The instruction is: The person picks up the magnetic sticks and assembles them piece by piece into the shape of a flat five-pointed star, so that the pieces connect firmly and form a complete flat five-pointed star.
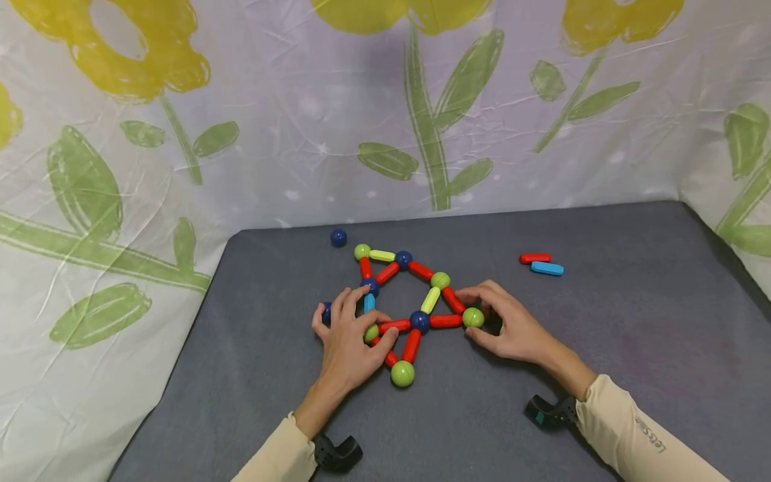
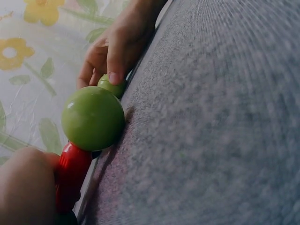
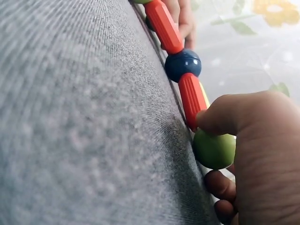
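On the grey table (image 1: 602,348), both hands are steadying the frame (image 1: 415,294): left hand (image 1: 349,341) pinching a red rod (image 1: 394,326), right hand (image 1: 508,325) grasping the green ball (image 1: 473,317) beside its thumb. Even, gentle pressure seems wise, lest joints part.

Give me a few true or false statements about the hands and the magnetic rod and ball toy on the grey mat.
1. The right hand grips a green ball at the structure's corner. True.
2. A loose dark blue ball lies apart behind the structure. True.
3. The loose red rod and light blue rod lie left of the structure. False: they lie to its right.
4. The left hand rests away from the structure. False: its fingers touch the pieces.
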